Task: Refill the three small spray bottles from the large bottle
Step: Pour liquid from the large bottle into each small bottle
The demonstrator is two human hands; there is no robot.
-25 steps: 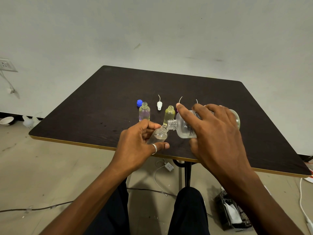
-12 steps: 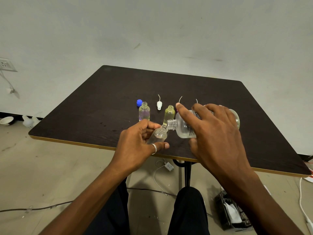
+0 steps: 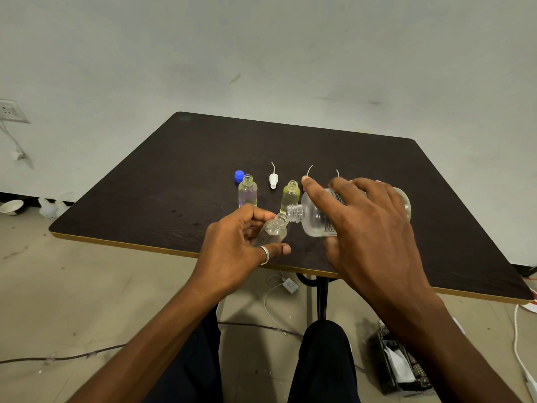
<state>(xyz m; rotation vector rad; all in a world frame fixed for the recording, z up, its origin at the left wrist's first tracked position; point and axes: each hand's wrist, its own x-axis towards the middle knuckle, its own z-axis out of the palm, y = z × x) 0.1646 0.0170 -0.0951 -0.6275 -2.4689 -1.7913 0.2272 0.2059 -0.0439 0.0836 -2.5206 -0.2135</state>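
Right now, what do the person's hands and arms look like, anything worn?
The left hand wears a plain silver ring on its thumb. The right hand wears nothing. Both arms are bare as far as visible: no sleeves, watch or gloves.

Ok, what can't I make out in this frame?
Head view:
- Any stream from the large bottle into the tilted small bottle: too thin and clear to see.
- That small bottle's fill level: left hand covers its body.
- Two spray tops behind the right hand: only their dip tubes show.
- Large bottle's label: too small, partly covered.
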